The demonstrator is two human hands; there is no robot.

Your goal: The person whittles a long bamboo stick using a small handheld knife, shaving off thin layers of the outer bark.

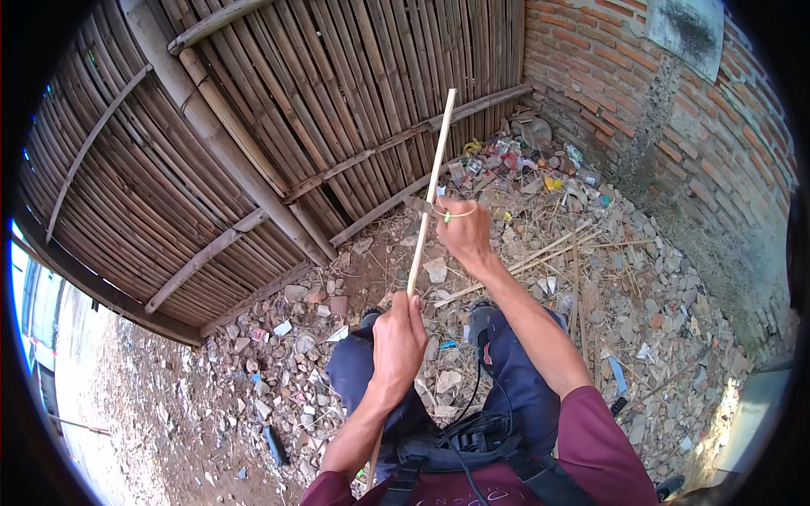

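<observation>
My left hand (pixel 398 344) is closed round a long, pale bamboo strip (pixel 443 135), which stands tilted, its upper end pointing away from me toward the wall. Below that hand a thin length of similar colour shows beside my left forearm. My right hand (pixel 466 232) is a fist next to the strip, about midway up it. From this fist a dull, blade-like tool (pixel 417 205) sticks out to the left and crosses the strip; its handle is hidden in my fingers. A thin yellowish loop with a green bit (pixel 447 217) lies across the right hand.
Rubble and litter (pixel 287 379) cover the ground round my legs. Loose bamboo sticks (pixel 531 263) lie ahead to the right. A bamboo slat wall (pixel 371 76) stands in front and left, a brick wall (pixel 607 67) at right. Black cables (pixel 481 430) hang at my waist.
</observation>
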